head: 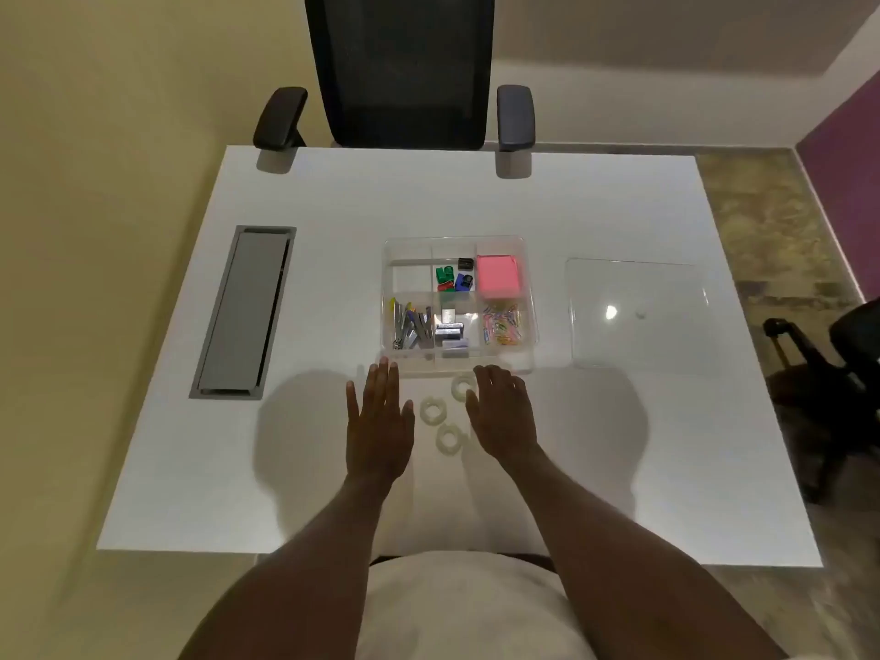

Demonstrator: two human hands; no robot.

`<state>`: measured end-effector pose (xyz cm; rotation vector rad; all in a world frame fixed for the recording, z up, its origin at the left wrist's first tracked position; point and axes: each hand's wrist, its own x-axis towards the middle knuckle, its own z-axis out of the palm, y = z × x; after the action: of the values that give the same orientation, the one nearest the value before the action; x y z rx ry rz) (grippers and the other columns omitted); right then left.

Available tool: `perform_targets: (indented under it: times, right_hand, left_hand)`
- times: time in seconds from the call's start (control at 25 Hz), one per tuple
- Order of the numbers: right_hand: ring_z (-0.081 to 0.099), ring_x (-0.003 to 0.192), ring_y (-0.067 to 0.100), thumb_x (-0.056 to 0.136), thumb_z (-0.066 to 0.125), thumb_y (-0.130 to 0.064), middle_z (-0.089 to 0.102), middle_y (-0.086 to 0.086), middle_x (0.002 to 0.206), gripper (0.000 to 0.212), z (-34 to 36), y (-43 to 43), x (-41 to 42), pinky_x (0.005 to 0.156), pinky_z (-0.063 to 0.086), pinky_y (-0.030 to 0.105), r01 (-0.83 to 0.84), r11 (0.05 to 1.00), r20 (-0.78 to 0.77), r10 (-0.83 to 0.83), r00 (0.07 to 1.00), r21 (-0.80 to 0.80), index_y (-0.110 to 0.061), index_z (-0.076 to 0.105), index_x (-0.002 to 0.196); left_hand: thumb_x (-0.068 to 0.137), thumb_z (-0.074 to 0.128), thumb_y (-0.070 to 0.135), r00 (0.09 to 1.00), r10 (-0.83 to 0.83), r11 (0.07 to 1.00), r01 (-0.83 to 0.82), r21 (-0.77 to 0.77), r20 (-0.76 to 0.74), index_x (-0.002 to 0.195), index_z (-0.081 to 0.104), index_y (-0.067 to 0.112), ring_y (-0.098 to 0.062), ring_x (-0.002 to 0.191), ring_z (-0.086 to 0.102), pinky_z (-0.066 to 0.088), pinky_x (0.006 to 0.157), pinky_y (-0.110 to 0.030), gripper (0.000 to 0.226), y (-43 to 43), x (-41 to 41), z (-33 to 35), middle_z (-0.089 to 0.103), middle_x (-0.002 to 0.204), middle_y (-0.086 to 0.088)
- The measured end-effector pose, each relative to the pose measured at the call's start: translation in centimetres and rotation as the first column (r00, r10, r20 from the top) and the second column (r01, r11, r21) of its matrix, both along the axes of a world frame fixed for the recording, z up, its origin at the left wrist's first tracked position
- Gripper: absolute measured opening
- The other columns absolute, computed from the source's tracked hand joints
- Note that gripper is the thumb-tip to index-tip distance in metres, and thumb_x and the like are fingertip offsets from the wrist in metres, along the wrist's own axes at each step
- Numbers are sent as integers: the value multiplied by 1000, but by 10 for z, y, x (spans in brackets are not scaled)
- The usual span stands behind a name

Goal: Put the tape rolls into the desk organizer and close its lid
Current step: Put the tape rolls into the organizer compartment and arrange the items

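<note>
Three clear tape rolls lie on the white desk between my hands: one (432, 411) in the middle, one (448, 438) nearest me, one (462, 386) close to the organizer's front wall. The clear desk organizer (529, 297) stands open behind them, holding pink notes, sharpeners, staples and paper clips. Its clear lid (635, 312) lies flat to the right. My left hand (378, 419) rests flat, fingers apart, left of the rolls. My right hand (502, 414) hovers palm down on their right, its fingers beside the far roll. Neither hand holds anything.
A grey cable hatch (245, 309) is set into the desk at the left. A black office chair (397, 73) stands at the far edge. Another dark chair base (828, 369) sits on the floor to the right of the desk.
</note>
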<state>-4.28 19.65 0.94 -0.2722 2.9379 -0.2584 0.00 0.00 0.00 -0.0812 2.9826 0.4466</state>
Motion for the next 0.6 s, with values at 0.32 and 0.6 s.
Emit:
perform_targets:
  times: [0.32, 0.6]
  right_hand:
    - [56, 114, 22, 94, 56, -20, 60, 3, 123, 30, -23, -25, -13, 100, 43, 35, 99, 993, 105, -104, 989, 58, -16, 61, 123]
    - [56, 109, 23, 93, 56, -18, 62, 3, 116, 25, -43, -33, -29, 94, 45, 35, 59, 988, 145, -79, 986, 140, -16, 64, 117]
  left_hand:
    - [112, 25, 38, 991, -4, 1000, 2, 15, 137, 167, 12, 13, -22, 164, 0, 1, 133, -54, 61, -38, -3, -34, 3, 176, -5]
    - [110, 32, 31, 966, -14, 1000, 14, 1, 258, 166, 10, 9, -23, 164, -2, 4, 134, -52, 64, -52, -28, -56, 1, 176, -8]
